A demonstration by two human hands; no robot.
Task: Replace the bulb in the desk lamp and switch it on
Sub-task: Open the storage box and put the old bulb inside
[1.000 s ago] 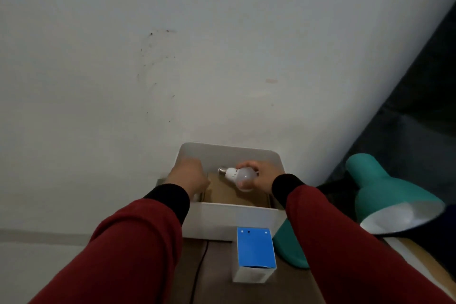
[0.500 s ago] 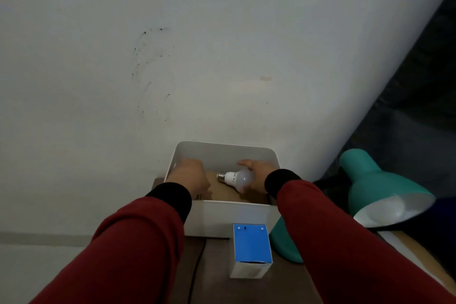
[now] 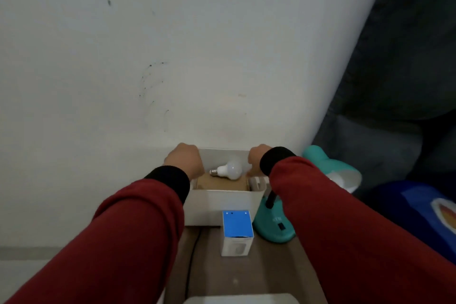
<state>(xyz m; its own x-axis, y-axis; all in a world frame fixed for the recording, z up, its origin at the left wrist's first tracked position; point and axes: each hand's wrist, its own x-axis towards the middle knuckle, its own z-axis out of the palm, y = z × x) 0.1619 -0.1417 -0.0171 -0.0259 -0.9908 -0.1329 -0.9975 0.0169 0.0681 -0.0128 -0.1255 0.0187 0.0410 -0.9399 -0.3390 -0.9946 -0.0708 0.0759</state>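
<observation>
A white bulb [image 3: 228, 169] lies on its side on brown cardboard inside a white box [image 3: 222, 201], its screw base pointing left. My left hand [image 3: 183, 160] is curled over the box's left rim. My right hand [image 3: 255, 159] hovers at the box's right side, just right of the bulb, holding nothing; its fingertips point down into the box. The teal desk lamp stands right of the box, with its base [image 3: 274, 227] on the table and its shade [image 3: 345, 175] mostly behind my right sleeve.
A small carton with a blue top [image 3: 238, 227] stands in front of the white box. A dark cable [image 3: 192, 254] runs down the brown table. The white wall is just behind the box. A dark blue object [image 3: 419, 217] sits at the right.
My right hand lowered the bulb into the white box, let go of it and drew back to the right rim. My left hand stayed at the left rim.
</observation>
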